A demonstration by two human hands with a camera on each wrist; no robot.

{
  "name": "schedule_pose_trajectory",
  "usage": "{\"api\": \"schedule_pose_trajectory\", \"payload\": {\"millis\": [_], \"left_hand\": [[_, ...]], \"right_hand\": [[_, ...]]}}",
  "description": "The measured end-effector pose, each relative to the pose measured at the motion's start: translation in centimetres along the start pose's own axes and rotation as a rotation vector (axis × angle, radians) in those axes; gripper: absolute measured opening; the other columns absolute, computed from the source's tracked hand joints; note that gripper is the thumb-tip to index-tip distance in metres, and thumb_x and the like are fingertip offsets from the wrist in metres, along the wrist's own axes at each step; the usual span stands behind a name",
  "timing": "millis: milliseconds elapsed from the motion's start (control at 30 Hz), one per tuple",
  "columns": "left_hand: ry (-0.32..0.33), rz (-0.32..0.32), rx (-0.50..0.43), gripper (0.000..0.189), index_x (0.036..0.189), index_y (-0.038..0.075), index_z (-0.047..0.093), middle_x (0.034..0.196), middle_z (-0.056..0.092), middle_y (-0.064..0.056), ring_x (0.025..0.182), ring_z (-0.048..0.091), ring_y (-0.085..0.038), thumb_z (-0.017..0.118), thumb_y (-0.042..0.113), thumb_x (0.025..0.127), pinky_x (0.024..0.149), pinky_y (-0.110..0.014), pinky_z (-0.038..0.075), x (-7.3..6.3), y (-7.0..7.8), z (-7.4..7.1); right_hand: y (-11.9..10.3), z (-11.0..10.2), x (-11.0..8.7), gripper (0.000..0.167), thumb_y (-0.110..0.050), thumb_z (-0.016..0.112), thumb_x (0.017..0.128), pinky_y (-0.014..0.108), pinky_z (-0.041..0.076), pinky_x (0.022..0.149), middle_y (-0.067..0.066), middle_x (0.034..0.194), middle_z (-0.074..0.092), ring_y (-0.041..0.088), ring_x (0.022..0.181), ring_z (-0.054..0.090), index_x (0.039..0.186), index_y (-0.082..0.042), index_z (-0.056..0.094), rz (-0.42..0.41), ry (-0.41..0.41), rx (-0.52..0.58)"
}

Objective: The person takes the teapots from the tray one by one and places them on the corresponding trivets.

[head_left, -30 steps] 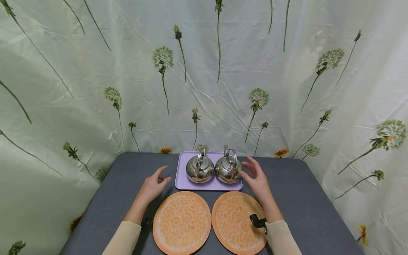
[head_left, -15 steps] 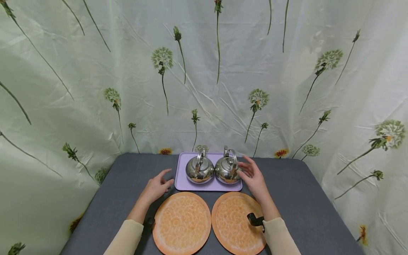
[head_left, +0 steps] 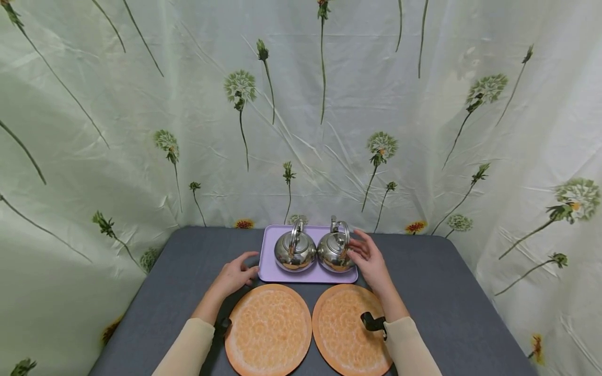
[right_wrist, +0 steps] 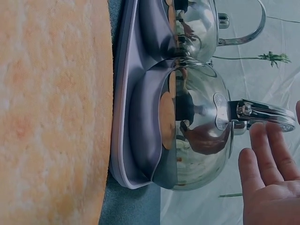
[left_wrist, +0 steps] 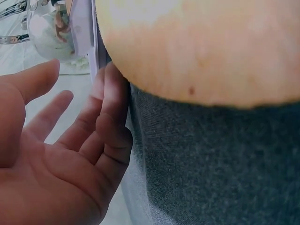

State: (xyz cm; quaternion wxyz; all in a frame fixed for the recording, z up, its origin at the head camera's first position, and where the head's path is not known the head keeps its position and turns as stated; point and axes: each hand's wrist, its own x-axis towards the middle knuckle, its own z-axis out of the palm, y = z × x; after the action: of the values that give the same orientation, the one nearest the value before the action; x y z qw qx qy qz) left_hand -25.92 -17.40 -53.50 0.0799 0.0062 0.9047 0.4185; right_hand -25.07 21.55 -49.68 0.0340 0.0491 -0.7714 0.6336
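Note:
Two shiny steel kettles, the left kettle and the right kettle, stand side by side on a lilac tray. My left hand is at the tray's left edge. In the left wrist view its fingertips are right at the tray's side, the fingers loosely bent and the thumb apart. My right hand is beside the right kettle, fingers spread. In the right wrist view the fingers reach up close to that kettle's handle, overlapping its end, without being wrapped round it.
Two round bread-patterned mats, a left mat and a right mat, lie in front of the tray. A dark grey cloth covers the table. Behind it hangs a pale dandelion-print curtain.
My left hand has moved right and slightly down to the tray's left edge. The right hand has shifted left, closer to the right kettle's handle. Kettles, tray and mats stay put.

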Motion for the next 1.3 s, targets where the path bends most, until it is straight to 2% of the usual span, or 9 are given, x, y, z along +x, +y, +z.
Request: {"api": "schedule_pose_trajectory", "payload": {"millis": [133,267,400,767,867,1067,1300], "left_hand": [[-0.019,0.009,-0.005,0.049,0.149,0.018,0.059,0.085,0.076,-0.003,0.068,0.073,-0.014,0.068,0.025,0.102,0.068,-0.033,0.053,0.4,-0.3,0.0],[-0.042,0.016,-0.02,0.048,0.148,0.018,0.06,0.082,0.077,-0.003,0.066,0.072,-0.015,0.07,0.024,0.101,0.07,-0.035,0.054,0.8,-0.5,0.1],[-0.092,0.011,-0.073,0.052,0.15,0.017,0.057,0.083,0.077,-0.006,0.065,0.072,-0.017,0.071,0.02,0.101,0.07,-0.034,0.056,1.4,-0.6,0.2],[-0.228,0.009,-0.201,0.05,0.151,0.011,0.053,0.078,0.073,-0.01,0.059,0.067,-0.016,0.068,0.013,0.103,0.064,-0.034,0.058,2.7,-0.8,0.1],[-0.244,-0.002,-0.211,0.048,0.15,0.01,0.054,0.076,0.072,-0.009,0.057,0.066,-0.015,0.066,0.012,0.103,0.058,-0.031,0.053,3.1,-1.0,0.0],[-0.276,-0.071,-0.166,0.039,0.144,0.021,0.059,0.079,0.076,-0.004,0.057,0.07,-0.015,0.064,0.019,0.106,0.046,-0.025,0.029,4.0,-1.6,-0.5],[-0.354,-0.041,-0.215,0.041,0.146,0.019,0.056,0.082,0.077,-0.002,0.06,0.072,-0.013,0.064,0.022,0.106,0.045,-0.023,0.028,4.6,-2.5,-1.0]], "right_hand": [[0.1,0.0,0.2,0.065,-0.007,0.064,0.106,0.015,0.05,0.097,0.023,0.154,0.057,0.037,0.142,0.056,0.165,-0.015,0.037,0.002,0.0,0.006],[0.2,0.1,0.4,0.065,-0.008,0.065,0.105,0.014,0.05,0.097,0.025,0.152,0.058,0.029,0.138,0.06,0.164,-0.011,0.037,0.002,0.0,0.017],[0.2,0.1,0.5,0.064,-0.01,0.064,0.106,0.014,0.051,0.096,0.026,0.151,0.058,0.017,0.131,0.063,0.164,-0.011,0.037,0.014,-0.01,0.038],[0.5,0.2,0.7,0.059,-0.005,0.059,0.108,0.017,0.052,0.097,0.029,0.147,0.06,0.0,0.114,0.068,0.163,-0.013,0.04,0.021,-0.032,0.112],[0.5,0.3,0.7,0.058,-0.004,0.058,0.108,0.022,0.054,0.097,0.03,0.145,0.061,0.002,0.111,0.071,0.162,-0.014,0.041,0.011,-0.038,0.145],[0.5,0.6,0.8,0.058,-0.003,0.059,0.107,0.025,0.054,0.098,0.023,0.139,0.067,0.003,0.11,0.072,0.161,-0.015,0.042,0.021,-0.037,0.166],[0.4,0.7,0.9,0.055,-0.003,0.057,0.108,0.025,0.054,0.098,0.013,0.133,0.072,0.003,0.109,0.072,0.16,-0.017,0.044,0.03,-0.037,0.164]]}}
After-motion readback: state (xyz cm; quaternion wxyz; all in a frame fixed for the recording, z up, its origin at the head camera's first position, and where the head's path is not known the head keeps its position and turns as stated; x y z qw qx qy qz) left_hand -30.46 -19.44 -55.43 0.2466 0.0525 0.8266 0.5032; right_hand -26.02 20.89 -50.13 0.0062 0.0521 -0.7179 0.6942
